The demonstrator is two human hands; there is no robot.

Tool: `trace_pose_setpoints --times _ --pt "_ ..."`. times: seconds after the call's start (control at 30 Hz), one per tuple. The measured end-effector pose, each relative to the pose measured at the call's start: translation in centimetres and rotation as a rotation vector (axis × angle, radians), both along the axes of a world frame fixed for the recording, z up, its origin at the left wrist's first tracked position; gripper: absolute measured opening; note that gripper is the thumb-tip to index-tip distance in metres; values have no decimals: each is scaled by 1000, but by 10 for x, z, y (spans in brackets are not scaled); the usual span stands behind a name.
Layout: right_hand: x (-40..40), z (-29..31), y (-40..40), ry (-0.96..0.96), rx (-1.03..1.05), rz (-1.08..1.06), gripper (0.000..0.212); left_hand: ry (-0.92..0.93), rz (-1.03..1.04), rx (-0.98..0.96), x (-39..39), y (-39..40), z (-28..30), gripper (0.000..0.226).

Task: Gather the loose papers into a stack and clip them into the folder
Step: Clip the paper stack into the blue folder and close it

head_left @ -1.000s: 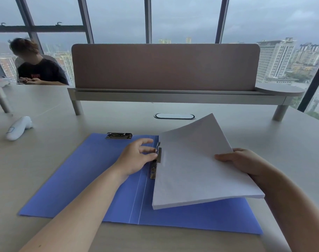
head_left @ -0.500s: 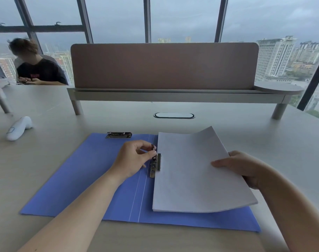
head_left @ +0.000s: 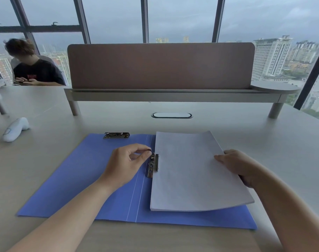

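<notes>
An open blue folder [head_left: 85,179] lies flat on the desk. A stack of white papers [head_left: 189,171] rests on its right half, its left edge against the metal side clip [head_left: 152,165] beside the spine. My left hand [head_left: 127,162] pinches the top lever of that clip with thumb and forefinger. My right hand [head_left: 240,166] grips the stack's right edge, thumb on top and fingers beneath, and that edge is still slightly raised off the folder. A second metal clip [head_left: 116,135] sits at the top of the folder's left half.
A white handheld device [head_left: 14,129] lies at the left of the desk. A brown divider panel on a raised shelf [head_left: 160,95] spans the back, with a cable grommet [head_left: 171,115] in front of it. Another person sits at the far left behind the desk.
The paper stack came down from a steep tilt to lie almost flat on the folder's right half, its left edge sliding to the side clip. My left hand stayed on the clip lever.
</notes>
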State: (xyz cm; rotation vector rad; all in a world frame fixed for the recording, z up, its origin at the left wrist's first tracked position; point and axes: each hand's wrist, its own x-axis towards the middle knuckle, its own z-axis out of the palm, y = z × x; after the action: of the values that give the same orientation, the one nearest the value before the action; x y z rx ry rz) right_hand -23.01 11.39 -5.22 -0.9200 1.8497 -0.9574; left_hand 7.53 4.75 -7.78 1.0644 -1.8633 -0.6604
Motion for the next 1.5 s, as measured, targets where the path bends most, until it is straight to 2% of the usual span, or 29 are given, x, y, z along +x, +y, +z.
trace_pose_setpoints --times 0.17,0.33,0.63,1.03,1.5 --pt "-2 -1 0 -10 -26 9 19 9 0 -20 2 -2 -5 10" --pt "-6 1 4 -79 -37 39 20 15 47 -41 -5 -7 -2 8" --pt "-7 3 7 -90 -8 78 23 12 119 -47 -19 -19 0 12" --pt "-2 -1 5 6 15 67 21 -15 20 -14 -2 -7 -2 5" --pt "-4 -6 1 78 -33 64 20 25 -11 7 2 5 0 23"
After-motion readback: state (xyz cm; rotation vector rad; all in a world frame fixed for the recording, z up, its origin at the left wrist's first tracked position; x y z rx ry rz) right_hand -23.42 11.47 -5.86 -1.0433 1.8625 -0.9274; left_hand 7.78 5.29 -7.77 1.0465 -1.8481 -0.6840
